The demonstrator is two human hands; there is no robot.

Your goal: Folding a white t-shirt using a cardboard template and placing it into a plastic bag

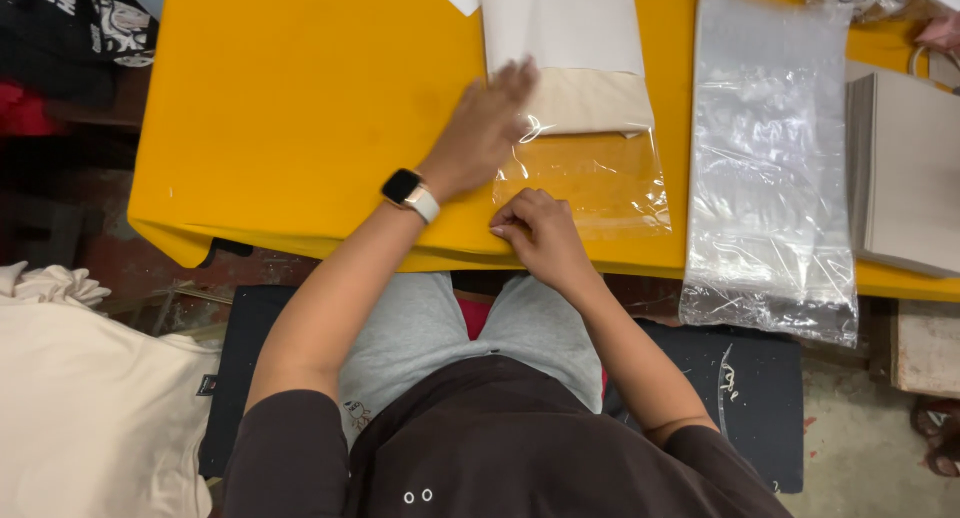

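Left hand (483, 130) lies flat, fingers spread, pressing the folded cream garment (570, 63) at the mouth of a clear plastic bag (590, 183) on the yellow surface (290, 108). Right hand (540, 228) pinches the bag's near edge, fingers curled shut on the film. Film looks thin, slippery, light; garment soft, limp. Best gripped at bag rim. Stack of spare bags (770, 168) lies just right.

Yellow table (290, 108), bearing a clear bag (590, 183) with folded cream cloth (575, 73) partly inside, a stack of plastic bags (770, 168), grey cardboard sheets (910, 173) at right.
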